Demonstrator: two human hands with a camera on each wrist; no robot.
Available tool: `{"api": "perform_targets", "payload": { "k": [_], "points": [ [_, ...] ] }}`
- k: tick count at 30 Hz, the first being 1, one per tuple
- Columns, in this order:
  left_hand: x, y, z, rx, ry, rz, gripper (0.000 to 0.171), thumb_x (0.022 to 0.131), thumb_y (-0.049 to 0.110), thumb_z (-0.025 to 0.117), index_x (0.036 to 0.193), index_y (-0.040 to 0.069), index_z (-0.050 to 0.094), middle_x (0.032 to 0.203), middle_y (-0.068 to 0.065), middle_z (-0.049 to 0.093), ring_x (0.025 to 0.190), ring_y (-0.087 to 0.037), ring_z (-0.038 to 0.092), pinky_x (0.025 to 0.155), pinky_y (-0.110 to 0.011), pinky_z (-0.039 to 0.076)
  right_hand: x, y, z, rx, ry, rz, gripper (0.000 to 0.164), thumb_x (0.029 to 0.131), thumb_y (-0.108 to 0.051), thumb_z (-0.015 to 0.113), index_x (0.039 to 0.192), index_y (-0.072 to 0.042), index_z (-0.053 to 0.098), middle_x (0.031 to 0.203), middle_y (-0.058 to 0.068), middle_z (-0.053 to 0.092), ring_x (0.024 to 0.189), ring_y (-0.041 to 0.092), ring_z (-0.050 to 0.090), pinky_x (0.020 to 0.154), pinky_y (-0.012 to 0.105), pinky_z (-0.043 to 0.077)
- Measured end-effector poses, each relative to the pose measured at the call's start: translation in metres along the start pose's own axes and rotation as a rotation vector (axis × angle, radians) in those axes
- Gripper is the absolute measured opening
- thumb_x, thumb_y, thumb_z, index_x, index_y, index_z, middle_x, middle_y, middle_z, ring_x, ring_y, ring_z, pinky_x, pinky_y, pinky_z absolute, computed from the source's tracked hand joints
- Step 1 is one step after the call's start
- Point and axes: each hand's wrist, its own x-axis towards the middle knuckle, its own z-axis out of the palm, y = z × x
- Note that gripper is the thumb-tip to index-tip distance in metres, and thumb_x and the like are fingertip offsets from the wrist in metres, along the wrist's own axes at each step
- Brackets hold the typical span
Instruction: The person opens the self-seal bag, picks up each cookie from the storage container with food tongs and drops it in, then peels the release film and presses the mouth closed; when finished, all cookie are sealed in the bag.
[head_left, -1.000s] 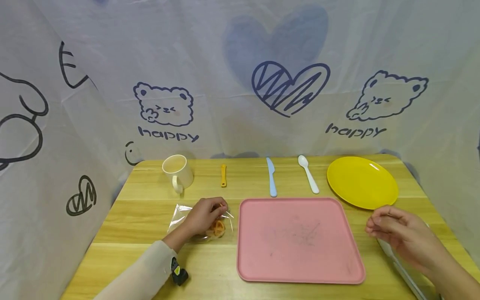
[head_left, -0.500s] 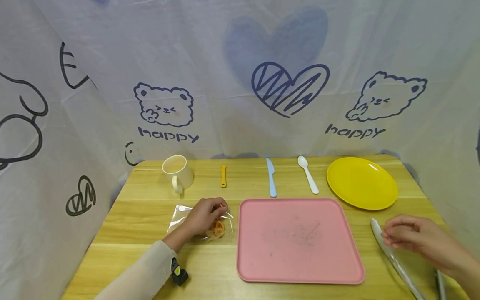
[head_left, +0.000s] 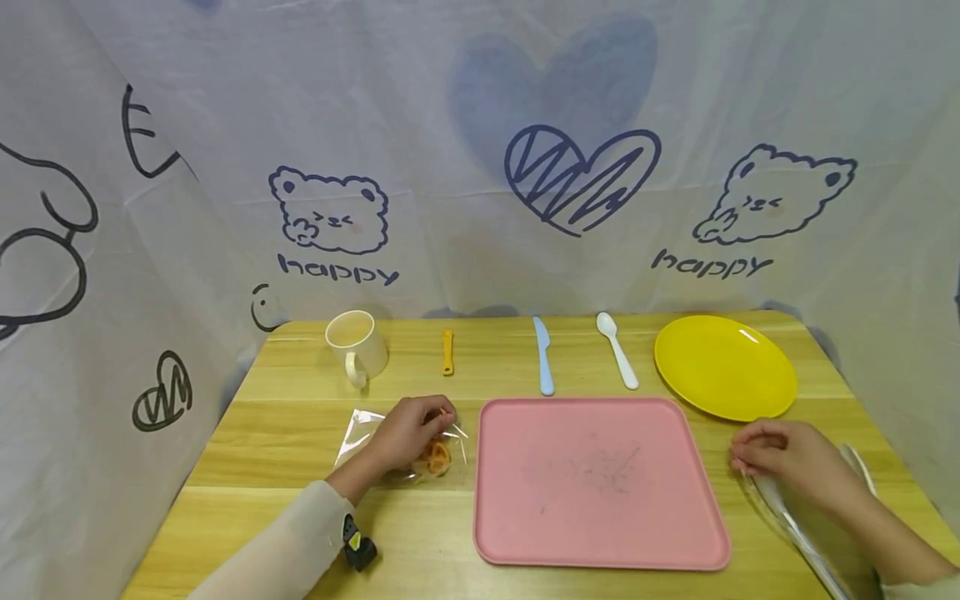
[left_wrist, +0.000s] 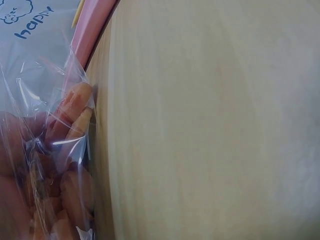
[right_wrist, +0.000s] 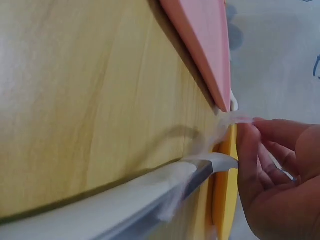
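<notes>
My left hand (head_left: 408, 432) grips a clear plastic bag (head_left: 358, 435) lying on the table left of the pink tray (head_left: 592, 483). Orange-brown ring-like pieces (head_left: 437, 458) show through the bag, and the left wrist view shows more pieces (left_wrist: 77, 190) pressed against the film. My right hand (head_left: 795, 462) pinches a thin, clear strip of plastic (right_wrist: 240, 120) between thumb and fingertip. Under that strip lies a long white and grey utensil (right_wrist: 140, 192), its curved tip near my fingers. My forearm and hand partly hide it in the head view.
Along the back stand a cream mug (head_left: 356, 346), a short yellow handle-like piece (head_left: 447, 352), a light blue knife (head_left: 543, 354), a white spoon (head_left: 618, 350) and a yellow plate (head_left: 723, 367). A printed cloth (head_left: 450, 275) hangs behind the table.
My right hand first shifted right, off the utensil, then came back left and now pinches the clear strip. The left hand and its bag stay in place.
</notes>
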Motion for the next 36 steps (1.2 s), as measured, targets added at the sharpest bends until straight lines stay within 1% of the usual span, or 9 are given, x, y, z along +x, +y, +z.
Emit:
{"api": "perform_targets", "payload": {
  "k": [3, 7, 11, 14, 19, 25, 28, 32, 36],
  "points": [
    [0.000, 0.000, 0.000, -0.002, 0.000, -0.001, 0.014, 0.105, 0.019, 0.062, 0.099, 0.013, 0.073, 0.073, 0.007, 0.059, 0.066, -0.009, 0.053, 0.061, -0.025, 0.045, 0.002, -0.003, 0.002, -0.166, 0.073, -0.043, 0.021, 0.100, -0.015, 0.070, 0.109, 0.003, 0.073, 0.092, 0.007, 0.075, 0.072, 0.006, 0.061, 0.063, 0.024, 0.055],
    [0.000, 0.000, 0.001, -0.004, 0.003, 0.001, 0.013, 0.105, 0.019, 0.062, 0.098, 0.014, 0.073, 0.073, 0.007, 0.059, 0.067, -0.009, 0.054, 0.062, -0.025, 0.046, 0.003, -0.003, 0.003, -0.338, 0.154, -0.084, 0.016, 0.097, -0.022, 0.075, 0.103, -0.007, 0.078, 0.094, 0.003, 0.076, 0.075, 0.002, 0.056, 0.063, 0.023, 0.048],
    [0.000, 0.000, 0.000, -0.033, 0.001, -0.004, 0.014, 0.105, 0.018, 0.062, 0.098, 0.015, 0.073, 0.074, 0.005, 0.061, 0.067, -0.009, 0.054, 0.062, -0.025, 0.047, 0.003, 0.000, 0.003, -0.404, 0.188, -0.101, 0.018, 0.097, -0.025, 0.075, 0.105, -0.010, 0.081, 0.099, 0.007, 0.078, 0.077, 0.002, 0.057, 0.066, 0.023, 0.047],
    [0.000, -0.001, 0.000, -0.070, -0.004, -0.012, 0.015, 0.106, 0.018, 0.061, 0.098, 0.014, 0.073, 0.075, 0.003, 0.062, 0.064, -0.009, 0.054, 0.059, -0.025, 0.047, 0.004, 0.003, 0.003, -0.409, 0.214, -0.120, 0.018, 0.096, -0.023, 0.076, 0.106, -0.009, 0.080, 0.096, 0.007, 0.077, 0.075, 0.001, 0.056, 0.064, 0.023, 0.047],
    [0.001, -0.002, -0.002, -0.121, -0.007, -0.028, 0.016, 0.106, 0.019, 0.060, 0.099, 0.015, 0.073, 0.078, 0.002, 0.064, 0.067, -0.011, 0.055, 0.061, -0.025, 0.048, 0.003, 0.007, 0.003, -0.397, 0.274, -0.163, 0.009, 0.093, -0.018, 0.079, 0.097, -0.010, 0.075, 0.087, 0.001, 0.072, 0.072, 0.000, 0.054, 0.062, 0.022, 0.046],
    [0.000, -0.002, -0.005, -0.186, -0.002, -0.031, 0.016, 0.107, 0.018, 0.059, 0.101, 0.012, 0.073, 0.080, -0.002, 0.065, 0.070, -0.014, 0.056, 0.062, -0.026, 0.048, 0.001, -0.001, 0.002, -0.415, 0.271, -0.144, 0.022, 0.099, -0.028, 0.072, 0.106, -0.008, 0.079, 0.099, 0.009, 0.076, 0.080, 0.008, 0.058, 0.064, 0.023, 0.047],
    [0.000, -0.002, -0.006, -0.231, 0.011, -0.042, 0.017, 0.106, 0.018, 0.060, 0.102, 0.010, 0.074, 0.082, -0.005, 0.067, 0.072, -0.014, 0.058, 0.063, -0.025, 0.050, -0.002, -0.010, 0.006, -0.410, 0.311, -0.178, 0.023, 0.098, -0.026, 0.074, 0.109, -0.007, 0.078, 0.096, 0.008, 0.074, 0.077, 0.006, 0.054, 0.060, 0.024, 0.045],
    [-0.003, -0.001, -0.006, -0.332, 0.048, -0.076, 0.018, 0.106, 0.017, 0.060, 0.103, 0.005, 0.073, 0.083, -0.009, 0.068, 0.075, -0.016, 0.061, 0.063, -0.024, 0.052, -0.003, -0.031, 0.021, -0.370, 0.341, -0.251, 0.020, 0.094, -0.020, 0.078, 0.110, -0.007, 0.078, 0.091, 0.001, 0.070, 0.075, 0.001, 0.052, 0.058, 0.023, 0.044],
    [-0.007, 0.002, -0.007, -0.423, 0.109, -0.107, 0.017, 0.106, 0.016, 0.060, 0.104, 0.004, 0.072, 0.084, -0.013, 0.065, 0.073, -0.016, 0.057, 0.057, -0.022, 0.047, 0.000, -0.058, 0.047, -0.272, 0.255, -0.286, 0.020, 0.094, -0.016, 0.078, 0.112, -0.008, 0.077, 0.094, 0.000, 0.071, 0.078, 0.003, 0.058, 0.062, 0.023, 0.051]
  ]
}}
